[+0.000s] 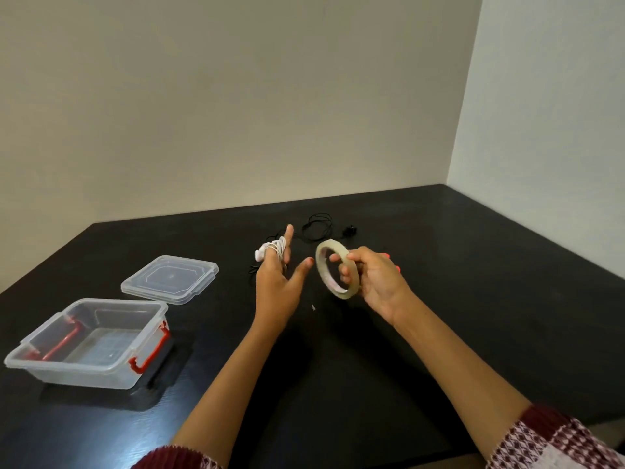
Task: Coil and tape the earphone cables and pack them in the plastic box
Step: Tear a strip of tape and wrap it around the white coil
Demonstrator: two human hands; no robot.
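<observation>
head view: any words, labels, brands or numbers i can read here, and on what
No text can be read.
tape: pinkish marks inside the ring, too blurred to read.
lid: only moulded outlines, no letters to make out.
box: no label or print shows.

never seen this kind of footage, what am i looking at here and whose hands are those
There is no machine here. A person wears one camera on the head, looking forward and down at their own two bare hands. The left hand has a white earphone cable coiled round its straight fingers. The right hand grips a tape roll. On the black table, a black earphone cable lies beyond the hands. At the left stands an open plastic box, its lid lying just behind it.
</observation>
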